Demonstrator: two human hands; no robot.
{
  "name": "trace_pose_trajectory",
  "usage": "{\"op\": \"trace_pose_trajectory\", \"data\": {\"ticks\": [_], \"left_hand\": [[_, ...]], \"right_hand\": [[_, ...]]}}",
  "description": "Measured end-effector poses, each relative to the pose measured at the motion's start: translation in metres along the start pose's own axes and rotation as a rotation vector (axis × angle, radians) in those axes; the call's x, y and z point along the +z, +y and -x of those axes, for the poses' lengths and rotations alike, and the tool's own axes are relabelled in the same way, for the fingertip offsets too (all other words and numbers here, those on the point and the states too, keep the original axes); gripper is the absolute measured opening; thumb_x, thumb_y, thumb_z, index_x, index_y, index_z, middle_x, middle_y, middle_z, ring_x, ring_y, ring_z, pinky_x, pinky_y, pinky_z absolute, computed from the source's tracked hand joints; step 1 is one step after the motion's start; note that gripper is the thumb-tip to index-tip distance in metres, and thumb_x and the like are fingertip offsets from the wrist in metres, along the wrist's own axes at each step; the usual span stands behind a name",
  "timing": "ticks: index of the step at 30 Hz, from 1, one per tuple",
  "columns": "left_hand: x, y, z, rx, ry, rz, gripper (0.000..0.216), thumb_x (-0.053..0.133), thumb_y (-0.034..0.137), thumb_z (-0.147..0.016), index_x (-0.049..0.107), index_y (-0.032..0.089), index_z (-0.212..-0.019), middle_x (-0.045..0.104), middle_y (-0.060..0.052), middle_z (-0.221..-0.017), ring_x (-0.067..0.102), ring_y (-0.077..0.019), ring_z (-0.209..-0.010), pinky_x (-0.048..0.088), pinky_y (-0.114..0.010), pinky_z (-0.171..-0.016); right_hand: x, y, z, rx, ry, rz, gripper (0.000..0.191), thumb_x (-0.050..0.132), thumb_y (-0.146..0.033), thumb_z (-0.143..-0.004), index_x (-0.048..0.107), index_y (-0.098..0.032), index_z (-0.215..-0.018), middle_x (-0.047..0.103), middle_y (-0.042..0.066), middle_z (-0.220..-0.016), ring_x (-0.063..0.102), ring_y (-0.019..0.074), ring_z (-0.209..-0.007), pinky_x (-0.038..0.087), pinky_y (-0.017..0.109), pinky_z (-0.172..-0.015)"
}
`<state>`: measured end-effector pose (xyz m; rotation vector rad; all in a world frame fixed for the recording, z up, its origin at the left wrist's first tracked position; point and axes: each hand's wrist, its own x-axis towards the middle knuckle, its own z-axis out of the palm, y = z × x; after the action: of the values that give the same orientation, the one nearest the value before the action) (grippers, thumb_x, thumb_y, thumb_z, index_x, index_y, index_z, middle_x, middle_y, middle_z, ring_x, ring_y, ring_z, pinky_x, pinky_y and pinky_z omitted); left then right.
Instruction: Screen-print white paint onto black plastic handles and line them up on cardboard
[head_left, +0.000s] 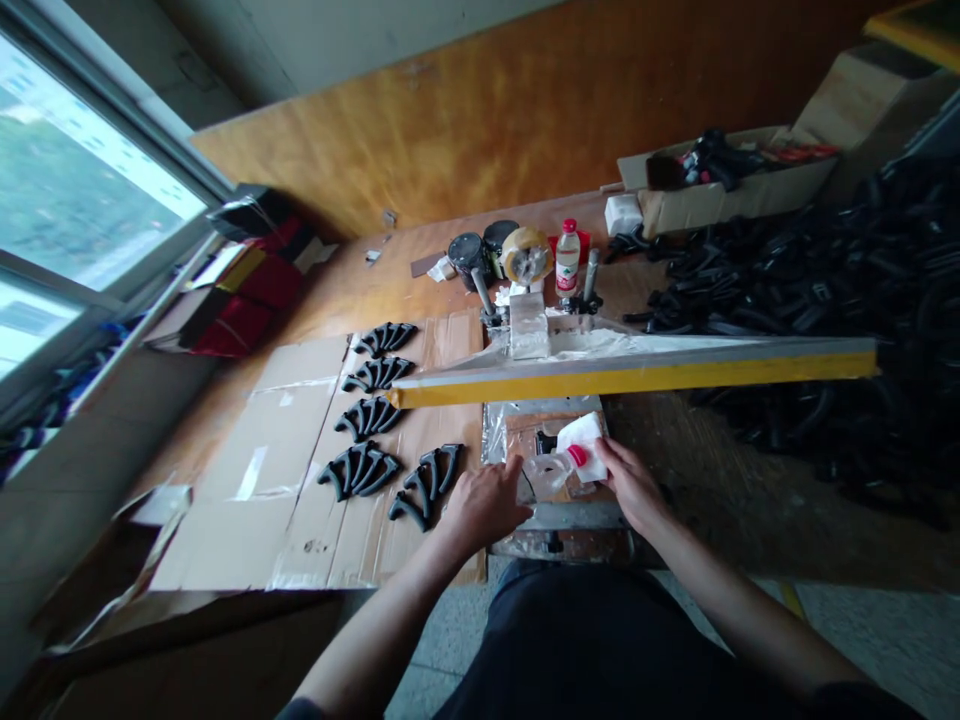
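Note:
My left hand (487,500) lies knuckles up on the left edge of a small foil-covered work plate (559,515), fingers curled against a clear plastic bag (546,472). My right hand (630,482) pinches the right end of that bag, next to a white card with a red spot (581,447). Just left of my left hand lie bundles of black curved plastic parts (424,482) on flattened cardboard (300,480).
A long yellow-edged bar (637,372) crosses above the plate. Behind it stand a tape roll (526,255), a water bottle (568,258) and black cans (469,255). A big heap of black parts (825,300) fills the right; a cardboard box (735,190) sits behind.

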<state>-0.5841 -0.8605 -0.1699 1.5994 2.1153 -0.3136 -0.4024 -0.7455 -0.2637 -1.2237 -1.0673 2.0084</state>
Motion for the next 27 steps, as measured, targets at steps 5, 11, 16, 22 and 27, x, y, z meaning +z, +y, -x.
{"op": "trace_pose_trajectory", "data": {"ticks": [5,11,16,22,27], "left_hand": [[0.004,0.000,0.006,0.024,-0.021,-0.022,0.050,0.063,0.044,-0.076,0.051,0.022,-0.119,0.071,-0.011,-0.103,0.067,-0.0297,-0.098,0.050,-0.037,-0.082],[0.005,-0.007,0.004,0.004,0.036,-0.035,0.050,0.062,0.045,-0.077,0.050,0.022,-0.120,0.072,-0.010,-0.098,0.068,-0.0296,-0.095,0.050,-0.035,-0.077],[0.006,-0.008,0.004,0.048,0.066,-0.017,0.049,0.063,0.045,-0.077,0.050,0.022,-0.118,0.071,-0.010,-0.098,0.068,-0.0303,-0.093,0.050,-0.036,-0.075],[0.011,-0.014,0.009,0.057,0.017,0.049,0.049,0.063,0.046,-0.077,0.050,0.023,-0.118,0.071,-0.009,-0.102,0.068,-0.0291,-0.096,0.050,-0.035,-0.077],[0.016,-0.038,0.008,0.000,0.003,0.201,0.053,0.066,0.048,-0.073,0.052,0.023,-0.118,0.071,-0.009,-0.100,0.068,-0.0297,-0.094,0.050,-0.036,-0.078]], "right_hand": [[-0.003,0.005,0.002,0.012,0.052,-0.092,0.046,0.073,-0.060,-0.068,0.071,-0.022,-0.096,0.073,0.004,-0.091,0.066,0.0204,-0.081,0.050,0.028,-0.065],[-0.002,0.005,0.002,0.028,0.047,-0.167,0.045,0.078,-0.055,-0.064,0.071,-0.023,-0.094,0.073,0.002,-0.089,0.066,0.0193,-0.080,0.052,0.027,-0.065],[0.004,0.002,0.001,0.027,0.049,-0.189,0.042,0.078,-0.053,-0.066,0.071,-0.023,-0.094,0.073,0.003,-0.091,0.067,0.0200,-0.080,0.053,0.028,-0.064],[0.010,-0.001,-0.003,0.054,0.065,-0.299,0.035,0.083,-0.044,-0.064,0.070,-0.022,-0.088,0.074,0.002,-0.090,0.067,0.0185,-0.078,0.053,0.027,-0.062],[0.018,-0.003,-0.007,0.091,0.026,-0.367,0.032,0.083,-0.040,-0.065,0.071,-0.021,-0.089,0.074,0.003,-0.093,0.068,0.0182,-0.079,0.055,0.027,-0.065]]}}
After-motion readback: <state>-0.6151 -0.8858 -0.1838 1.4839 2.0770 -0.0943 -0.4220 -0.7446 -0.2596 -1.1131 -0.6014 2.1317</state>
